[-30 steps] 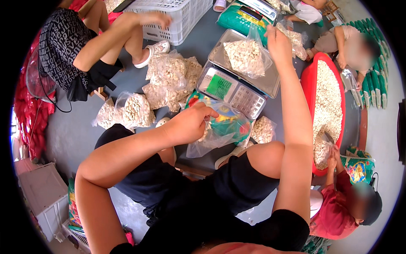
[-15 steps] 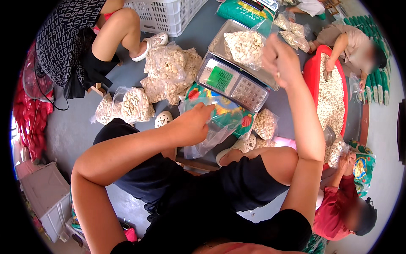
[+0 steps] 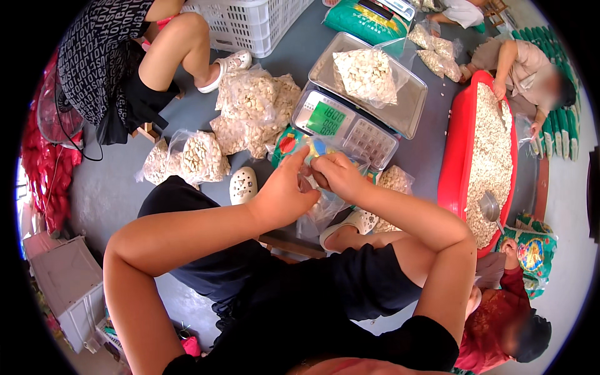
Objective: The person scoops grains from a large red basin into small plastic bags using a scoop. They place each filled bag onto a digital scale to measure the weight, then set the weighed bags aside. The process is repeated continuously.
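Observation:
In front of my knees, both hands meet at an unfilled clear plastic bag. My left hand grips its edge, with the thumb held apart. My right hand is closed on the bag's mouth from the other side, fingers bent. Just beyond them stands a digital scale with a lit green display. On its metal pan lies a clear bag of pale, bean-like pieces, which neither hand touches. Part of the unfilled bag is hidden behind my fingers.
Filled bags are piled left of the scale, and another filled bag lies near my right foot. At the right, a red tub holds loose pale pieces and a metal scoop. A white crate stands far left. Several people sit around.
My right hand has left the filled bag on the scale and come back to the plastic bag at my left hand. At the tub, the person in red has moved nearer and lowered their arms.

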